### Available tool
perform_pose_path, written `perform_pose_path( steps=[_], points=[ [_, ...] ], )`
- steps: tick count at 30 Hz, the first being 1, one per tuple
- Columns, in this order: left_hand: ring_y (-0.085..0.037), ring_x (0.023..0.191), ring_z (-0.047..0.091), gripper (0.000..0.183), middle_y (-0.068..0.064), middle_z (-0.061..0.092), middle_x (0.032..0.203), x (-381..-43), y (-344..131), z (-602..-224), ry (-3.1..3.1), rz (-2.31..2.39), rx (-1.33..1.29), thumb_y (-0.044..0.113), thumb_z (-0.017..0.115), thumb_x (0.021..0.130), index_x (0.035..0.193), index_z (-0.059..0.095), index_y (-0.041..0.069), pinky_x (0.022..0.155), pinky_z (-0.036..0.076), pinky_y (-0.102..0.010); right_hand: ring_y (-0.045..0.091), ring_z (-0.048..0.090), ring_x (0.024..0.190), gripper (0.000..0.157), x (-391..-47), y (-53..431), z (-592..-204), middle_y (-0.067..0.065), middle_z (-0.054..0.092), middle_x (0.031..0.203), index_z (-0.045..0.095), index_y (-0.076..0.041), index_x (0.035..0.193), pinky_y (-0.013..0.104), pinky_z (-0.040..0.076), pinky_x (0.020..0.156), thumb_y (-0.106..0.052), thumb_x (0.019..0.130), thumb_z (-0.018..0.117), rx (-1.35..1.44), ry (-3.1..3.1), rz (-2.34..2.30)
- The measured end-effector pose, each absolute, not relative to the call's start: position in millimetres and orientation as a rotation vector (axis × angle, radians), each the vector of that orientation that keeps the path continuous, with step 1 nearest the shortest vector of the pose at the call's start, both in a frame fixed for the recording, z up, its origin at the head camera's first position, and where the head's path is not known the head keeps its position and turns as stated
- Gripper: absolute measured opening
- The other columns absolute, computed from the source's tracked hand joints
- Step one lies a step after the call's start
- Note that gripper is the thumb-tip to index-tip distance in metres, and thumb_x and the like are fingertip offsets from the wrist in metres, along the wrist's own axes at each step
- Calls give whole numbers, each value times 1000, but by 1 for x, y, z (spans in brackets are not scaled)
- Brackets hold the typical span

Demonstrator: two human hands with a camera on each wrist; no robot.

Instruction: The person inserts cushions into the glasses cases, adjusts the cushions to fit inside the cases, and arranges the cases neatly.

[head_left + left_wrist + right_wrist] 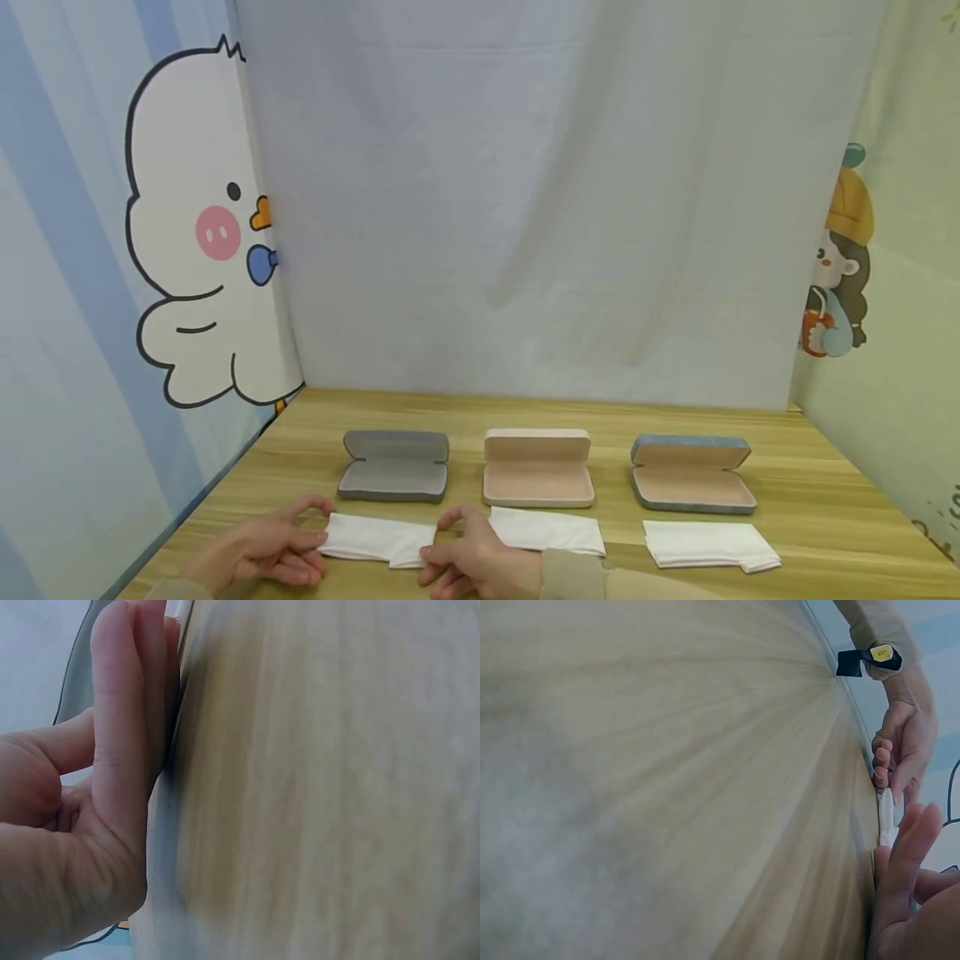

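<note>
A folded white cloth [375, 540] lies flat on the wooden table between my two hands. At its left end is my left hand [273, 546], fingertips touching the edge. My right hand [476, 554] meets the cloth's right end with its fingertips, the fingers spread apart. In the left wrist view the left hand's fingers [120, 712] stretch straight along the tabletop. The right wrist view shows the cloth [886, 817] edge-on between both hands. Behind this cloth stands an open grey glasses case [393, 479].
A cream glasses case [538, 483] and a blue one [693, 487] also stand open in the row. In front of them lie two more folded white cloths, the middle cloth [551, 529] and the right cloth [708, 543]. A pale curtain [525, 208] hangs behind the table [810, 467].
</note>
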State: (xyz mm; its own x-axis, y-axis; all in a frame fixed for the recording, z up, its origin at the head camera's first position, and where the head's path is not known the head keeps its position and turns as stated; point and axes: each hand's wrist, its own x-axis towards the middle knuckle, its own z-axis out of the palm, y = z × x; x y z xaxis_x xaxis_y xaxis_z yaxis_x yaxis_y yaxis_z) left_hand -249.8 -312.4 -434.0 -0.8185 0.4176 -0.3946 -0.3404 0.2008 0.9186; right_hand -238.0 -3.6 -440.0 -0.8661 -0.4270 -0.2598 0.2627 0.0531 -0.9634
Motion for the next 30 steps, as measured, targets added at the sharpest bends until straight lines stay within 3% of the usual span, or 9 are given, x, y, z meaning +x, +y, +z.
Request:
perform_pose_path(
  steps=[10, 18, 22, 27, 30],
  points=[
    [-14, 61, 70, 42, -8, 70, 70, -252, -300, -433, 2039, 1655, -24, 8, 62, 92, 123, 35, 8, 55, 59, -21, 8, 52, 34, 34, -241, -16, -438, 13, 68, 61, 37, -3, 100, 15, 44, 33, 2, 84, 67, -114, 1967, -1842],
    [-13, 56, 68, 29, -10, 69, 67, -254, -285, -431, 2200, 1599, -220, -1, 63, 87, 107, 43, 2, 53, 59, -21, 0, 40, 30, 27, -243, -19, -437, 5, 64, 51, 41, -5, 84, 11, 29, 29, 8, 81, 65, -148, 2109, -1753],
    [-14, 57, 69, 24, -11, 67, 67, -255, -282, -432, 2208, 1612, -253, -4, 62, 86, 102, 45, 1, 54, 59, -22, -1, 34, 30, 24, -243, -20, -437, 9, 67, 54, 45, -7, 76, 11, 22, 31, 6, 81, 65, -145, 2161, -1718],
    [-13, 60, 69, 18, -7, 66, 66, -256, -285, -434, 2142, 1664, -231, -3, 61, 87, 95, 47, 3, 54, 58, -19, -1, 29, 30, 31, -245, -20, -438, 17, 70, 62, 45, -10, 63, 12, 19, 31, 5, 81, 65, -156, 2183, -1696],
    [-12, 60, 69, 20, -5, 66, 66, -257, -286, -434, 2082, 1721, -236, -2, 61, 87, 101, 46, -1, 55, 58, -18, -2, 27, 30, 36, -248, -19, -437, 18, 71, 64, 44, -12, 57, 11, 17, 31, 5, 81, 66, -167, 2167, -1711]
  ],
)
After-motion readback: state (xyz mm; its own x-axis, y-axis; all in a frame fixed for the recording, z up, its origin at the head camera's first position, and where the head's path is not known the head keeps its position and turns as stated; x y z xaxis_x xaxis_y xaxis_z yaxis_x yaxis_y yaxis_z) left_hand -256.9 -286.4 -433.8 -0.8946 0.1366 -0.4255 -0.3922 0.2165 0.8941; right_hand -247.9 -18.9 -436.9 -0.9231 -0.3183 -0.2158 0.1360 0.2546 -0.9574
